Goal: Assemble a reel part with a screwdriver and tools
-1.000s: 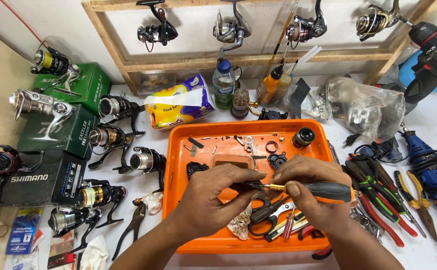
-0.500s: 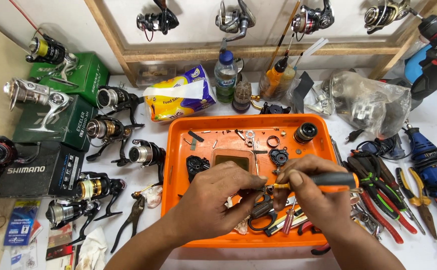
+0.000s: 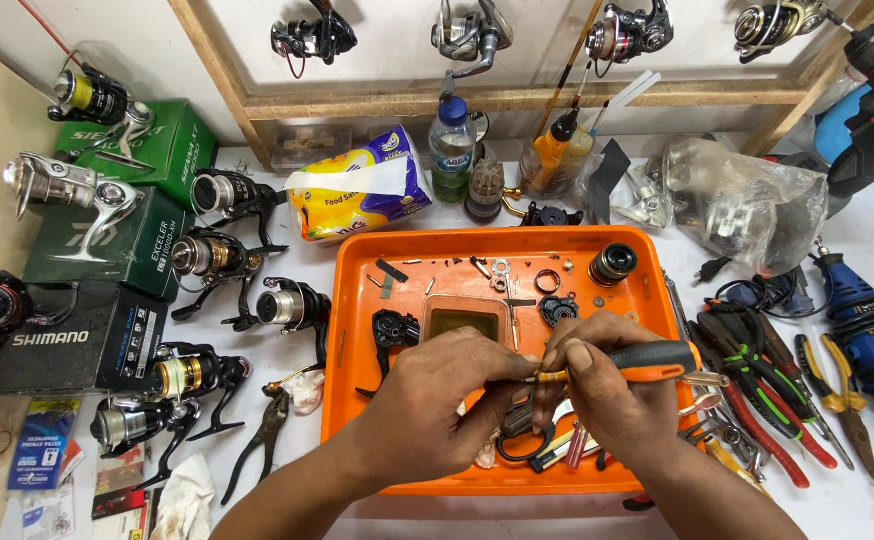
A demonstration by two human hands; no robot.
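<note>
Over the near half of an orange tray (image 3: 357,330), my right hand (image 3: 607,395) grips a screwdriver with a black and orange handle (image 3: 652,358). Its brass tip points left, toward my left hand (image 3: 437,395). That hand pinches a small dark reel part (image 3: 517,415) against the tip; my fingers hide most of the part. On the tray lie a black reel body (image 3: 395,328), a black spool (image 3: 613,263), a small square sponge pad (image 3: 464,322), and several screws and washers.
Several fishing reels (image 3: 287,305) and reel boxes (image 3: 132,240) crowd the table to the left. Pliers and cutters (image 3: 757,370) lie to the right, beside a blue rotary tool (image 3: 872,320). A bottle (image 3: 452,150), a snack bag (image 3: 357,190) and hung reels stand behind the tray.
The view has shifted slightly. Both hands stay together over the tray, with the screwdriver still held against the small part.
</note>
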